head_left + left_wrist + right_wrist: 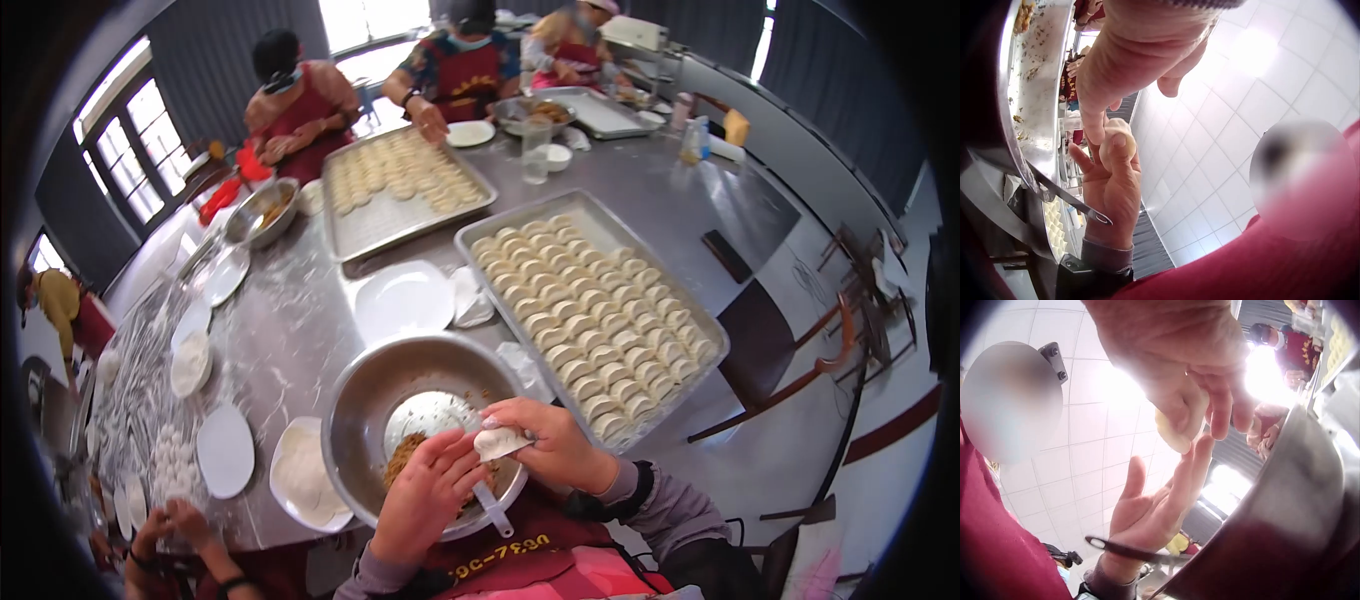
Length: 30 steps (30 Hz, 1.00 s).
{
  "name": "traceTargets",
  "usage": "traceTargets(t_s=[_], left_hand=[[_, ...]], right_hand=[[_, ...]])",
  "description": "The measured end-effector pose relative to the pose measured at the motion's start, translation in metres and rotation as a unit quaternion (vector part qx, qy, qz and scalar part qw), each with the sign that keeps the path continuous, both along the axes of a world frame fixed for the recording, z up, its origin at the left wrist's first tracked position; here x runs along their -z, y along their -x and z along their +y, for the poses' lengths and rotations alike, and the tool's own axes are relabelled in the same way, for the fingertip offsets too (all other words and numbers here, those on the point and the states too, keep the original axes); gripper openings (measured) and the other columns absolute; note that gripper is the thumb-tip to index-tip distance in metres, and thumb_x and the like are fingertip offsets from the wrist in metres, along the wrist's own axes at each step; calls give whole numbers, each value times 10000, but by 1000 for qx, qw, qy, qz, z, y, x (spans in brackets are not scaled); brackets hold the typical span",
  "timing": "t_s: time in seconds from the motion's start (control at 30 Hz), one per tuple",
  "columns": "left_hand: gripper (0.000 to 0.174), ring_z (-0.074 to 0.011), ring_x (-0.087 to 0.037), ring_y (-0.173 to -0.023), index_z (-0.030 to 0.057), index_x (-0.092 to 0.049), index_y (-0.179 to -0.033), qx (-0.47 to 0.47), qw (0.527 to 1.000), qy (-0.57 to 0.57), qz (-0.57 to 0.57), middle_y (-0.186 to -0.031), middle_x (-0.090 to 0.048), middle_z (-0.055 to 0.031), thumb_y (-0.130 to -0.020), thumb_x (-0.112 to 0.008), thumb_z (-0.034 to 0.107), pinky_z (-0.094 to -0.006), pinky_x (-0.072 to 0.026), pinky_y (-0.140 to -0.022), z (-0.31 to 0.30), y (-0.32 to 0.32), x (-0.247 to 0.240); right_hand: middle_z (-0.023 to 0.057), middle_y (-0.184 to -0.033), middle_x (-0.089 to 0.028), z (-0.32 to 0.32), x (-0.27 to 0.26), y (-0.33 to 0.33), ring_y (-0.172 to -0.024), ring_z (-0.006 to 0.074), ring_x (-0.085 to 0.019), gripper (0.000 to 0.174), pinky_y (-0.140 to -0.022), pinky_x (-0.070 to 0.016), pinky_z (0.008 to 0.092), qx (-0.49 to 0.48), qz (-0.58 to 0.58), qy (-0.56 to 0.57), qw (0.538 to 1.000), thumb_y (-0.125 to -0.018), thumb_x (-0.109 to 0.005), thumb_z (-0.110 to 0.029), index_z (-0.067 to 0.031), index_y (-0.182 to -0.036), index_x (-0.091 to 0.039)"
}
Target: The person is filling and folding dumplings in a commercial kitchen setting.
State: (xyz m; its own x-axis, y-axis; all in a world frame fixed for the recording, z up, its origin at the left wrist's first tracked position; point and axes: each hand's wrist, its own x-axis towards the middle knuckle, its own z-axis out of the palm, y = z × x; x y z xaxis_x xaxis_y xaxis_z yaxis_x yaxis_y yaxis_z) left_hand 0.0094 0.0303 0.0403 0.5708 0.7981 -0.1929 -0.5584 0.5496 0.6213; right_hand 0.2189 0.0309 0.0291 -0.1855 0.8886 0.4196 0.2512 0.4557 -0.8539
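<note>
My right hand [568, 447] pinches a folded dumpling [502, 442] between thumb and fingers, over the near right side of a large steel bowl [345, 400]. Beside it, my left hand [425, 497] is held palm up with straight fingers, their tips right at the dumpling's edge. In the right wrist view the pale dumpling [1175, 432] bulges out from under the right thumb. Inside the bowl lies brown minced filling [402, 458]. A utensil with a flat, holed handle [494, 510] leans on the bowl's near rim; its lower end is hidden.
On the right stands a tray [722, 350] filled with rows of dumplings; a second dumpling tray [375, 240] lies farther back. White plates [405, 300], a dish of flour [305, 475] and dough pieces [175, 462] are to the left. Several people work around the table.
</note>
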Motion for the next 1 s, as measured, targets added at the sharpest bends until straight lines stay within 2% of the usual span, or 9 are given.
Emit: traceTargets(t_s=[0.13,0.2,0.27,0.3,0.37,0.53,0.57,0.67,1.0], left_hand=[[438,-308,-562,-1096,-3,-419,-1263,-47,993,-92,54,-1199,-538,-213,-936,-532,264,-449,-468,-943,-3,16,-3],[477,-352,-577,-1082,-7,-438,-1243,-65,988,-126,56,-1163,-567,-224,-929,-540,338,-482,-476,-935,-1,33,0],[411,-280,-588,-1022,4,-454,-1246,-103,991,-82,24,-1152,-572,-183,-928,-558,242,-397,-498,-869,-1,47,-7],[384,-244,-594,-992,9,-461,-1247,-122,991,-58,7,-1146,-575,-162,-927,-567,194,-355,-509,-836,1,53,-6],[400,-285,-627,-937,19,-461,-1216,-183,975,-100,69,-1095,-597,-184,-931,-551,284,-395,-537,-799,1,72,13],[450,-278,-572,-1055,8,-449,-1278,-233,961,-91,122,-1213,-550,-186,-957,-501,320,-396,-486,-897,-4,91,6],[445,-277,-572,-1053,8,-447,-1281,-244,957,-85,134,-1218,-548,-185,-963,-489,317,-393,-486,-896,-5,98,13],[419,-266,-574,-1032,11,-450,-1278,-271,949,-59,146,-1214,-552,-179,-973,-475,298,-377,-487,-888,-8,101,16],[433,-276,-589,-999,12,-448,-1260,-336,905,-33,257,-1169,-568,-189,-945,-523,300,-388,-513,-846,1,107,11]], right_hand=[[87,-1047,-654,12,-25,-51,-939,145,-632,319,-799,-512,277,100,-19,84,991,-754,-674,42,-22,-1063,-627],[68,-955,-656,35,-14,-89,-896,137,-637,315,-747,-538,250,124,45,127,983,-757,-609,96,-5,-1054,-626],[65,-885,-654,62,-3,-134,-734,103,-629,245,-637,-523,227,148,74,140,976,-812,-559,53,8,-1043,-623],[6,-800,-648,77,8,-159,-652,77,-600,210,-564,-491,226,202,106,193,954,-788,-635,-22,-35,-996,-654],[-10,-761,-640,110,29,-212,-585,60,-578,177,-501,-462,209,270,71,191,941,-807,-636,-65,-53,-983,-655],[75,-752,-661,183,54,-306,-607,145,-610,163,-555,-475,293,380,-64,95,918,-768,-654,-104,-38,-917,-661],[127,-773,-666,200,57,-317,-677,222,-635,167,-630,-481,343,388,-110,65,913,-757,-647,-138,-42,-893,-664],[141,-818,-673,217,31,-303,-764,283,-645,168,-691,-488,367,384,-192,92,898,-755,-629,-137,-65,-900,-673],[139,-871,-680,273,65,-324,-830,306,-647,216,-748,-494,393,279,-374,147,872,-697,-646,-96,-105,-907,-697]])
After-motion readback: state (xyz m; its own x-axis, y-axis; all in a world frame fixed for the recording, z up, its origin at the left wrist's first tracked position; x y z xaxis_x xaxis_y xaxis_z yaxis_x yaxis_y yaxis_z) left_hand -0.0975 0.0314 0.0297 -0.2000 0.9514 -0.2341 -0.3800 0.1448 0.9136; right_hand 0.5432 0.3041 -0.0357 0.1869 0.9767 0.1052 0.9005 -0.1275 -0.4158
